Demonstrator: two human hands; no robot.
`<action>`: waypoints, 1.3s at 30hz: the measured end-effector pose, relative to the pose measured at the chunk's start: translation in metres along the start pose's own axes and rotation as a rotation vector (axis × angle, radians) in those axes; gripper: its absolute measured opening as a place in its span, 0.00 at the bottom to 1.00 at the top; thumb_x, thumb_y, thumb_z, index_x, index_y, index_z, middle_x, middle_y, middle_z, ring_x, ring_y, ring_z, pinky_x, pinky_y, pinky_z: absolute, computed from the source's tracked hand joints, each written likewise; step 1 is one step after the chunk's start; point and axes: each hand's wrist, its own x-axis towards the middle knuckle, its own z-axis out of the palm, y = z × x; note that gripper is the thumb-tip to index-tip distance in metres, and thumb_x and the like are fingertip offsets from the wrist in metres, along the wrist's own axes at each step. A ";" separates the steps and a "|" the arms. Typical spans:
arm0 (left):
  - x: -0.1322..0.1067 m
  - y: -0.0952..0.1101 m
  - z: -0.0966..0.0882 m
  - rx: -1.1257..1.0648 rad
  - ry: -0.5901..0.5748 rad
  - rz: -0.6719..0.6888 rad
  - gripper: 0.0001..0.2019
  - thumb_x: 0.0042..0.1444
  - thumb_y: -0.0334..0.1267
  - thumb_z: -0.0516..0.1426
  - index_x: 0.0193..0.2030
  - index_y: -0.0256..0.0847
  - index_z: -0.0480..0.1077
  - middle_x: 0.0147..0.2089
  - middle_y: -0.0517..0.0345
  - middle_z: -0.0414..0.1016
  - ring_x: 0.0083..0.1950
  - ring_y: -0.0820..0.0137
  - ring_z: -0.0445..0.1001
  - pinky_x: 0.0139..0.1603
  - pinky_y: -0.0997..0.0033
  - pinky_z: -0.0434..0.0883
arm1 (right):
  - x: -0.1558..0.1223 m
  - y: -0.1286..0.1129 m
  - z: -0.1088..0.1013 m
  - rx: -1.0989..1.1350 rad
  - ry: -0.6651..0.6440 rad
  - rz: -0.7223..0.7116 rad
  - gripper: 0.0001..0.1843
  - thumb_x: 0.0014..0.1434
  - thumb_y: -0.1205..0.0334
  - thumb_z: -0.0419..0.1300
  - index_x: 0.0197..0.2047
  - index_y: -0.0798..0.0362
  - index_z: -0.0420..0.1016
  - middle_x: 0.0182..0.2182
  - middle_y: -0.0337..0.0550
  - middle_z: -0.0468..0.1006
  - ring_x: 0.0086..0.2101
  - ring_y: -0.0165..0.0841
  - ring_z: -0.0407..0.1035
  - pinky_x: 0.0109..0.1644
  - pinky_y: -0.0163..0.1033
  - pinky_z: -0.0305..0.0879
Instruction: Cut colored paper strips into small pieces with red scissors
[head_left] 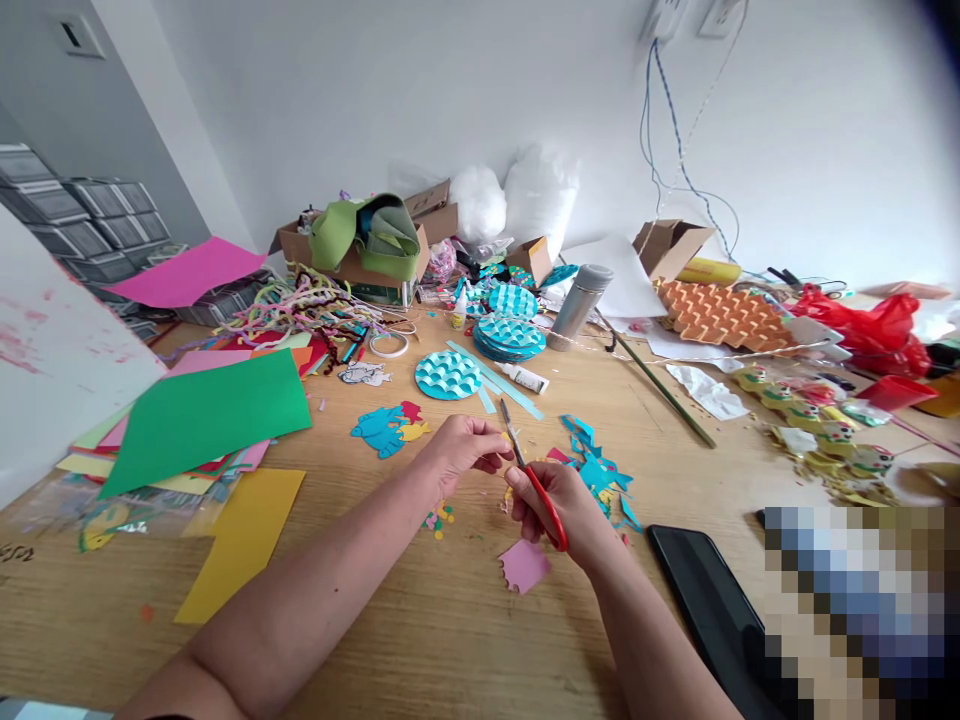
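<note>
My right hand [559, 505] is closed round the red handles of a pair of scissors [529, 470], blades pointing up and away. My left hand [461, 445] is pinched shut just left of the blades, on a tiny scrap of paper that is too small to name. Under my hands on the wooden table [420, 620] lie a pink paper cut-out [523, 565], small coloured paper dots [439, 518] and blue paper offcuts [596, 465]. A blue paper fish shape [382, 430] with red and yellow bits lies to the left of my left hand.
Green sheet [210, 415] and yellow sheet [240, 540] of paper lie at left. Teal wave discs [448, 375], a glue tube [525, 377], a steel flask [577, 300], cardboard boxes and orange folded paper [716, 315] crowd the back. A dark phone [712, 610] lies at right.
</note>
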 end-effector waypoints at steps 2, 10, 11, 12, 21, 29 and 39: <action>0.001 -0.001 0.000 -0.012 0.000 0.008 0.03 0.41 0.33 0.60 0.21 0.36 0.72 0.20 0.58 0.72 0.24 0.74 0.70 0.33 0.69 0.66 | 0.001 0.001 -0.001 0.011 -0.016 -0.002 0.27 0.47 0.37 0.62 0.20 0.55 0.66 0.12 0.35 0.70 0.11 0.25 0.63 0.12 0.28 0.52; 0.003 -0.001 -0.002 -0.001 -0.016 0.018 0.03 0.39 0.32 0.60 0.21 0.35 0.71 0.21 0.57 0.73 0.24 0.75 0.69 0.29 0.73 0.65 | 0.003 0.005 -0.003 0.001 -0.049 -0.023 0.28 0.47 0.36 0.61 0.22 0.55 0.67 0.15 0.38 0.73 0.13 0.27 0.66 0.14 0.29 0.55; 0.003 0.000 -0.003 0.008 -0.018 0.015 0.03 0.39 0.32 0.60 0.21 0.35 0.71 0.21 0.57 0.73 0.24 0.75 0.69 0.29 0.73 0.65 | 0.003 0.005 -0.003 0.001 -0.051 -0.027 0.28 0.47 0.36 0.61 0.22 0.56 0.68 0.16 0.39 0.74 0.13 0.27 0.67 0.14 0.29 0.55; 0.003 0.000 -0.003 0.017 -0.018 0.012 0.03 0.39 0.33 0.60 0.21 0.35 0.71 0.21 0.57 0.73 0.24 0.75 0.69 0.29 0.73 0.65 | 0.002 0.005 -0.003 -0.001 -0.053 -0.031 0.28 0.47 0.36 0.61 0.22 0.56 0.68 0.17 0.40 0.75 0.13 0.27 0.67 0.14 0.29 0.55; 0.001 0.001 -0.003 0.060 -0.026 -0.005 0.03 0.40 0.32 0.60 0.21 0.36 0.71 0.23 0.58 0.74 0.25 0.74 0.70 0.31 0.71 0.65 | 0.001 0.004 -0.002 0.013 -0.053 -0.033 0.29 0.46 0.34 0.60 0.22 0.56 0.68 0.17 0.39 0.74 0.14 0.28 0.67 0.16 0.30 0.59; 0.002 0.000 -0.004 0.057 -0.032 -0.011 0.03 0.40 0.33 0.61 0.21 0.37 0.71 0.22 0.58 0.74 0.25 0.74 0.69 0.31 0.70 0.65 | 0.000 0.004 -0.002 0.005 -0.052 -0.027 0.29 0.47 0.35 0.60 0.22 0.56 0.68 0.17 0.40 0.74 0.14 0.27 0.67 0.15 0.30 0.58; 0.011 -0.004 -0.017 0.063 -0.195 0.022 0.07 0.35 0.35 0.64 0.22 0.35 0.73 0.24 0.55 0.76 0.24 0.76 0.68 0.31 0.73 0.65 | -0.004 -0.002 -0.005 0.013 -0.140 -0.023 0.28 0.47 0.36 0.61 0.22 0.56 0.69 0.14 0.38 0.72 0.13 0.26 0.66 0.16 0.29 0.59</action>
